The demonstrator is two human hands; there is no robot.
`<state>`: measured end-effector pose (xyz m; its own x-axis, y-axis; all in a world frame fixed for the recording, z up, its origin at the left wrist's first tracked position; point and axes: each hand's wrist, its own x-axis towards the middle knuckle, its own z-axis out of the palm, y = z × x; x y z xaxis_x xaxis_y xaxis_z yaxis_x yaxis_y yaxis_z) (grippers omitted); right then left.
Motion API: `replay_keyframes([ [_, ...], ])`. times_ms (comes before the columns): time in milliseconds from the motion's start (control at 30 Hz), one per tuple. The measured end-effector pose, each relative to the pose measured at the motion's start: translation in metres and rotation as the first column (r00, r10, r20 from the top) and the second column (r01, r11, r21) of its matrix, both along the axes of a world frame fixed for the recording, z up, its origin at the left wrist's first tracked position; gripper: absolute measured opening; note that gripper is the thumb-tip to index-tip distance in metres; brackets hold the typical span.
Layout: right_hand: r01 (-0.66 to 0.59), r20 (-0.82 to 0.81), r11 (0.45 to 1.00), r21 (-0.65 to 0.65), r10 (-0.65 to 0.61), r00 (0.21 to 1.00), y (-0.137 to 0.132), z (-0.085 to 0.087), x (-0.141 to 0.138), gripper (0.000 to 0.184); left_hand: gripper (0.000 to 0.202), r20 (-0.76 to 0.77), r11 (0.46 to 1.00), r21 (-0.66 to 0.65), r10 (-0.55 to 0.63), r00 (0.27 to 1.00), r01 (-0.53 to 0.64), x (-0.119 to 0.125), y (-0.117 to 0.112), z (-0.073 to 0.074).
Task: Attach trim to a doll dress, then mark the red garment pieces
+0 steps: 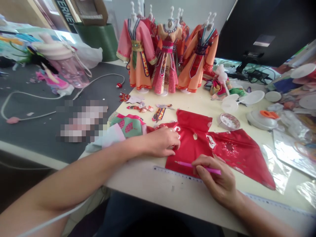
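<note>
Head view: at centre, the left hand [161, 142] rests curled on red cloth [189, 146], any pinch unclear; lower right, the right hand [218, 179] grips a pink pen [185, 164].

"What's the right hand [216, 177] holding?"
"A pink pen [185, 164], over the red cloth [191, 144]."
"And the left hand [161, 142]?"
"Curled on that cloth. A measuring strip [276, 203] lies along its near edge; dressed mannequins [168, 47] stand beyond."

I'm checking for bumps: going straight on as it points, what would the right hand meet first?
Probably the left hand, whose fingers are over the red patterned fabric, though depth is hard to judge.
</note>
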<state>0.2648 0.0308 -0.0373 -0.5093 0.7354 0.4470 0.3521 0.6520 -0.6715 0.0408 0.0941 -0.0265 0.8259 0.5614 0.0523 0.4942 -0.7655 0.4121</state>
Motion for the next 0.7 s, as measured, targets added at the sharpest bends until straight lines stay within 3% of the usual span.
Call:
replay_keyframes([
  [400, -0.034, 0.080, 0.999, 0.039, 0.031, 0.996, 0.000, 0.003, -0.004, 0.010, 0.007, -0.041, 0.994, -0.108, 0.013, 0.999, -0.018, -0.003, -0.006, 0.017],
  [700, -0.146, 0.097, 0.987, 0.065, 0.139, 0.985, -0.001, 0.000, -0.004, 0.014, 0.011, -0.082, 0.991, -0.136, -0.013, 0.997, 0.002, -0.001, -0.008, 0.017],
])
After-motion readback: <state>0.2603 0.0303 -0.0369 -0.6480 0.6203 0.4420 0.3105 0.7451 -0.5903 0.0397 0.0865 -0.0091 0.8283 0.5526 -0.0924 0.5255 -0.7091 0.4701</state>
